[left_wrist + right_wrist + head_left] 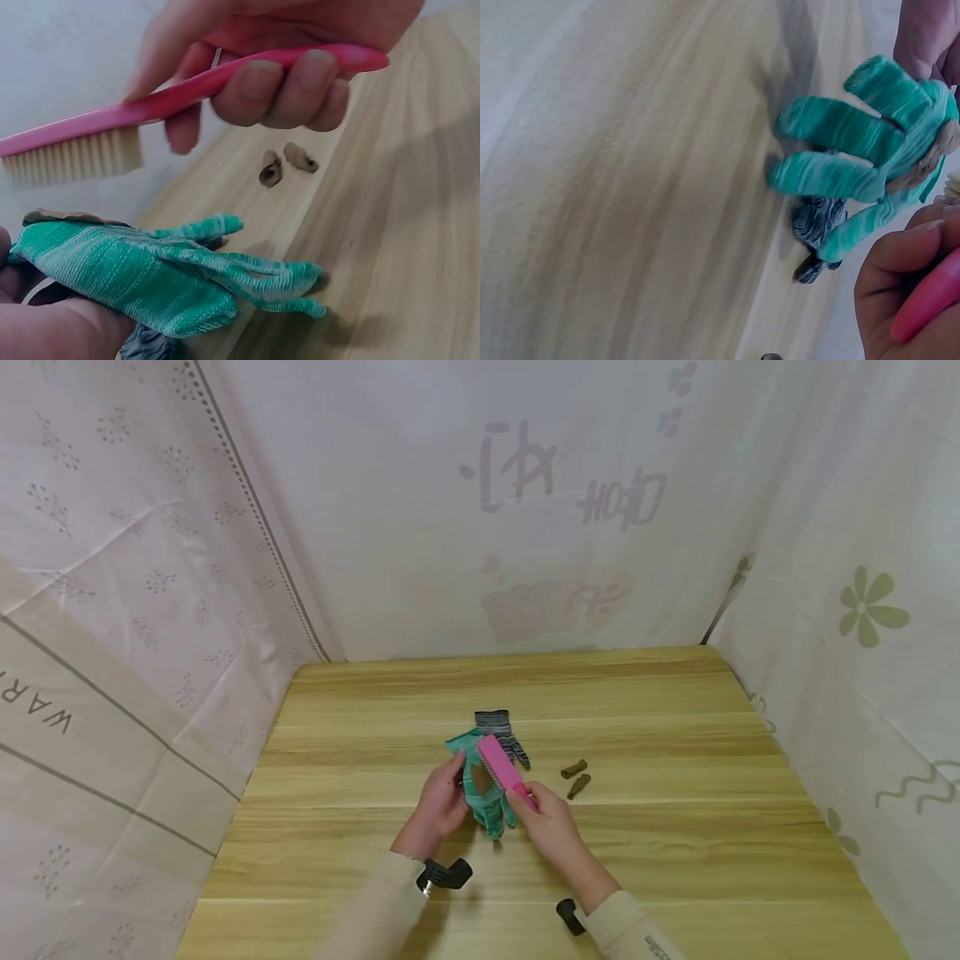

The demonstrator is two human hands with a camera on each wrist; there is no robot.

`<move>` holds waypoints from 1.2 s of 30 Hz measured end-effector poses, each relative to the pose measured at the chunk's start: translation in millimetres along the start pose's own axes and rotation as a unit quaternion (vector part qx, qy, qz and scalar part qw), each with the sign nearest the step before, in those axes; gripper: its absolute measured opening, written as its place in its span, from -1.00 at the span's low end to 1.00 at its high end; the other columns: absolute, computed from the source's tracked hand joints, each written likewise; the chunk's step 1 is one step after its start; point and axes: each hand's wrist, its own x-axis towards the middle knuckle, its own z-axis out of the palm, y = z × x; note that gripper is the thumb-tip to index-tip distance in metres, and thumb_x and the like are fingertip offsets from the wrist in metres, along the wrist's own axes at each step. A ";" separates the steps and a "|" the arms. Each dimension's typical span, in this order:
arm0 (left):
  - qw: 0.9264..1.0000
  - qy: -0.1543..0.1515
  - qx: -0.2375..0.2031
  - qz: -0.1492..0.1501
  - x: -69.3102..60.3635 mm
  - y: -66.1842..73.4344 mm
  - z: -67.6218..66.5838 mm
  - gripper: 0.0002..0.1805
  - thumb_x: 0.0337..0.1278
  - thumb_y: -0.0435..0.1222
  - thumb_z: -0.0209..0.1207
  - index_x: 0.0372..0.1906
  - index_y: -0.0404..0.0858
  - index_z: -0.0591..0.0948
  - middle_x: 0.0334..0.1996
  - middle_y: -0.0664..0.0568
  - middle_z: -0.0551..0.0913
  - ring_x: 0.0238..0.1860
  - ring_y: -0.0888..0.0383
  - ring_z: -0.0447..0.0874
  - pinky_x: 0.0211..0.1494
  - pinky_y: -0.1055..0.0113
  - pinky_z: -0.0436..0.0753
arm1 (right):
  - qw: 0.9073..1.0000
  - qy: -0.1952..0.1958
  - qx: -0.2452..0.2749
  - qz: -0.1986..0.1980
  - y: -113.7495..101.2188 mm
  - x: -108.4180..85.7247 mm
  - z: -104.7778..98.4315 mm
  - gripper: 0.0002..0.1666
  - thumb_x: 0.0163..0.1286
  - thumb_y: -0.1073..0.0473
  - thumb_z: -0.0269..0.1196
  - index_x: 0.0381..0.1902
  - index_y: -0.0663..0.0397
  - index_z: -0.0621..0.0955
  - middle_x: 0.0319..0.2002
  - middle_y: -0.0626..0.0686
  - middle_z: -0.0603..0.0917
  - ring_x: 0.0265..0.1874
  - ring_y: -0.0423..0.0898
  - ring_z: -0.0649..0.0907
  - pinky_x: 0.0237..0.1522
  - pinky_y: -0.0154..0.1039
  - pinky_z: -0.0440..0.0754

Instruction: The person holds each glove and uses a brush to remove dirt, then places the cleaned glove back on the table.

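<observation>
My left hand (441,800) grips a green knitted glove (487,808) by its cuff side, raised over the table with its fingers hanging loose. A brown patch (481,779) of something clay-like lies on the glove's upper face. My right hand (553,831) holds a pink brush (500,763) by the handle, its pale bristles turned down toward the patch. In the left wrist view, a gap shows between the bristles (75,161) and the glove. A black-and-grey striped glove (492,722) lies on the table just behind, partly hidden by the green one.
Two rolled brown pieces (574,768) lie on the wooden table (360,718), right of the gloves. Printed cloth (405,543) hangs at the back and both sides of the table. A black wrist device (445,874) sits at the left cuff.
</observation>
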 end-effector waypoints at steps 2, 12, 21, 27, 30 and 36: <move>1.000 -0.001 -0.001 -0.002 0.0 -2.3 2.8 -0.65 0.65 -0.11 -0.17 -0.06 -0.20 0.58 -0.16 0.15 0.63 -0.10 0.30 0.61 -0.02 0.49 0.65 | 1.000 0.000 0.002 -0.007 -2.5 0.3 0.3 -0.65 0.51 -0.11 0.22 -0.05 0.04 0.65 -0.56 -0.05 0.44 -0.62 -0.20 0.36 -0.59 -0.36 0.33; 1.000 -0.004 0.009 -0.023 -3.5 -14.3 16.5 -0.60 0.66 -0.09 -0.19 0.16 -0.24 0.54 -0.08 0.16 0.64 -0.03 0.33 0.63 0.05 0.50 0.65 | 1.000 0.007 0.009 -0.028 -10.3 3.9 3.5 -0.63 0.53 -0.15 0.18 -0.11 0.03 0.64 -0.53 -0.04 0.46 -0.54 -0.16 0.43 -0.53 -0.33 0.38; 0.999 0.000 0.024 -0.028 -4.5 -17.9 27.3 -0.52 0.64 -0.13 -0.13 0.33 -0.40 0.41 -0.02 0.08 0.64 0.00 0.29 0.65 0.07 0.44 0.67 | 1.000 0.006 0.009 -0.024 -12.9 3.7 3.4 -0.60 0.55 -0.15 0.14 -0.09 0.05 0.65 -0.40 0.03 0.61 -0.45 -0.14 0.50 -0.44 -0.31 0.47; 1.000 0.001 -0.009 -0.025 -1.4 -15.7 30.2 -0.50 0.67 -0.16 -0.20 0.41 -0.44 0.32 0.00 0.06 0.65 0.00 0.29 0.68 0.08 0.45 0.67 | 1.000 0.002 -0.018 -0.014 -4.6 4.3 1.1 -0.53 0.53 -0.20 0.13 -0.03 0.09 0.63 -0.42 0.01 0.55 -0.47 -0.14 0.47 -0.47 -0.31 0.43; 1.000 0.005 -0.024 -0.018 0.3 -14.0 32.3 -0.50 0.69 -0.19 -0.27 0.39 -0.46 0.31 -0.03 0.07 0.66 -0.01 0.31 0.68 0.06 0.48 0.67 | 0.999 0.001 -0.033 -0.009 -1.2 4.8 -0.6 -0.54 0.53 -0.19 0.14 -0.03 0.10 0.63 -0.48 -0.01 0.49 -0.51 -0.15 0.44 -0.50 -0.31 0.40; 0.998 0.037 -0.044 -0.005 2.4 -11.3 37.8 -0.60 0.68 -0.21 -0.27 0.20 -0.41 0.43 -0.14 0.05 0.67 -0.11 0.30 0.70 -0.05 0.48 0.69 | 0.999 0.009 -0.044 -0.015 1.8 5.2 -4.4 -0.56 0.52 -0.19 0.16 -0.06 0.07 0.64 -0.51 -0.04 0.46 -0.53 -0.16 0.43 -0.51 -0.31 0.40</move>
